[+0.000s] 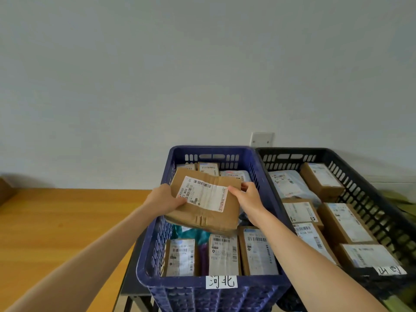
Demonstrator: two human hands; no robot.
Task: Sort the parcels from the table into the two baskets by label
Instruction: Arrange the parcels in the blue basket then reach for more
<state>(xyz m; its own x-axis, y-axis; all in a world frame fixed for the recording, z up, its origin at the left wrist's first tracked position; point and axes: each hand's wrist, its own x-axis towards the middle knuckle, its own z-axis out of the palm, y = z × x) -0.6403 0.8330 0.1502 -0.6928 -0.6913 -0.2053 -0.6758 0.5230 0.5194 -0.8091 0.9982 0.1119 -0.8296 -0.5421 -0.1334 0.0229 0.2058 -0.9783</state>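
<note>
A flat brown cardboard parcel (209,212) with a white shipping label hangs tilted over the middle of the blue basket (180,283). My left hand (165,199) grips its left edge, thumb on the label. My right hand (246,195) holds its right edge, fingers curled behind. The blue basket carries a handwritten paper tag on its front rim and holds several labelled boxes and bags. To its right stands the black basket (369,199), also tagged, with several boxes and a grey bag inside.
A wooden table (56,221) stretches to the left of the baskets, with a brown box corner (5,191) at its far left edge. A white wall with a socket plate (262,139) rises behind. The baskets sit on a dark stand.
</note>
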